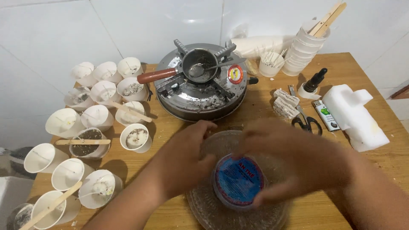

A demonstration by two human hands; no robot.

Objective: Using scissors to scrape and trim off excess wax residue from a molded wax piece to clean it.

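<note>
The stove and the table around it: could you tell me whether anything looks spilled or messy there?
Yes. The stove has dark crumbs scattered over its steel top, around the small pan. Pale specks also dot the wooden table near the paper cups, like spilled drips. Both hands are blurred.

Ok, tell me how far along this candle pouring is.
Partly done. Some white paper cups at the left already hold filling and wicks; others, like one near the table edge, look empty. In hand: the left hand and right hand, blurred, grip a round blue-lidded container over a clear dish. The small pot sits on the stove, its contents unclear.
</note>
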